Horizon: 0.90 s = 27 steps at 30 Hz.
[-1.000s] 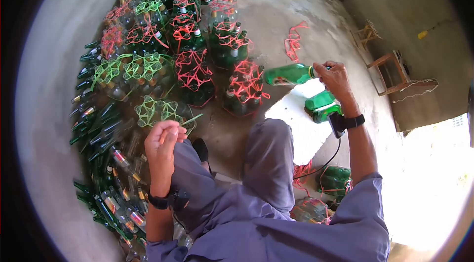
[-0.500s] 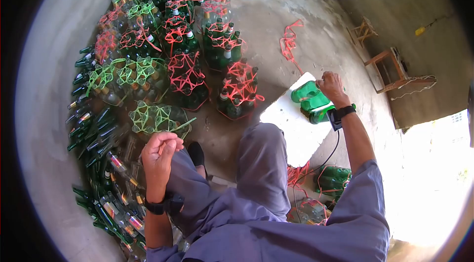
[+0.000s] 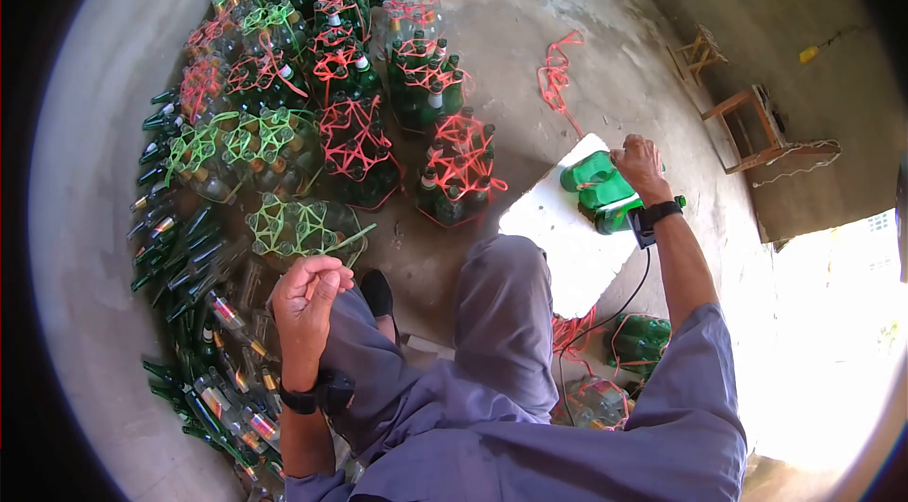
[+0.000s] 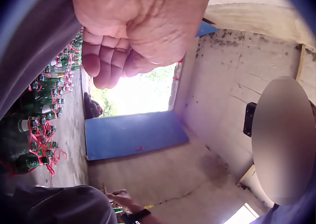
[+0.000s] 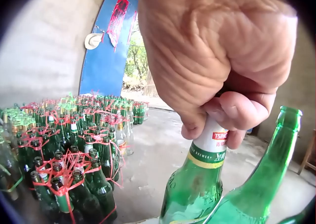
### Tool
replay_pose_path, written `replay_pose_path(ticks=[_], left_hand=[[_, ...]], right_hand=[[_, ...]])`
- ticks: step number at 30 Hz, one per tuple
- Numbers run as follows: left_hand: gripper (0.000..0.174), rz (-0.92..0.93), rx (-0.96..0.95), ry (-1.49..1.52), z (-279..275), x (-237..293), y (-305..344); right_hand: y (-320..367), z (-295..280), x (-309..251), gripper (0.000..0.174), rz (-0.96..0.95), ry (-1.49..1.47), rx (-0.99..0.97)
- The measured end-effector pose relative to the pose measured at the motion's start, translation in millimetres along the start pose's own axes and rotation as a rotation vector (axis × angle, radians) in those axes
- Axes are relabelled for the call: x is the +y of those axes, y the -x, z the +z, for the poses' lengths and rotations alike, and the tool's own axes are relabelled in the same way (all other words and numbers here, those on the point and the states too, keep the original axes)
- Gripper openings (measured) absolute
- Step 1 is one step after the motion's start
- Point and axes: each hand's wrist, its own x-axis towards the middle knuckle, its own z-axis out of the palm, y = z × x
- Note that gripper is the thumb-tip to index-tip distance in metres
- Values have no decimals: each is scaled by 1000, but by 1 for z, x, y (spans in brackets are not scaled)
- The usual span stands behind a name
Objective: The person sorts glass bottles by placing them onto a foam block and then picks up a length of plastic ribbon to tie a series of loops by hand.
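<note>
My right hand [image 3: 643, 171] grips the neck of a green glass bottle [image 5: 195, 187], fingers wrapped over its top and silver label. The bottle stands upright at the white board [image 3: 553, 237], close beside another green bottle [image 5: 261, 177] with an uncovered mouth. More green glass [image 3: 619, 215] shows by my right wrist in the head view. My left hand [image 3: 307, 299] is raised over my left thigh, palm up, fingers loosely bent, with nothing in it. Behind its fingertips, in the head view, lies a bundle of clear bottles tied with green strip [image 3: 293, 223].
Bundles of bottles tied with red strip [image 3: 459, 166] fill the floor ahead and left. Loose bottles [image 3: 227, 388] lie along the left wall. Red strip [image 3: 558, 76] trails on the floor. More bottles [image 3: 643, 339] sit by my right side. A wooden stool [image 3: 747, 133] stands at right.
My right hand has brought the green bottle from a tilted position in the air down to the white board, beside the others. The left hand keeps nearly the same pose.
</note>
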Motion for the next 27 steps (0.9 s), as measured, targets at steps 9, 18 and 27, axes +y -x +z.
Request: replay_pose_path(ticks=[9, 18, 27], left_hand=[[16, 14, 4, 21, -3, 1, 1], [15, 100, 156, 166, -12, -4, 11], [17, 128, 310, -153, -15, -5, 28]], right_hand=[[4, 5, 0, 42, 42, 38, 45], [1, 2, -4, 51, 88, 36, 61], [2, 6, -3, 55, 83, 19, 98]])
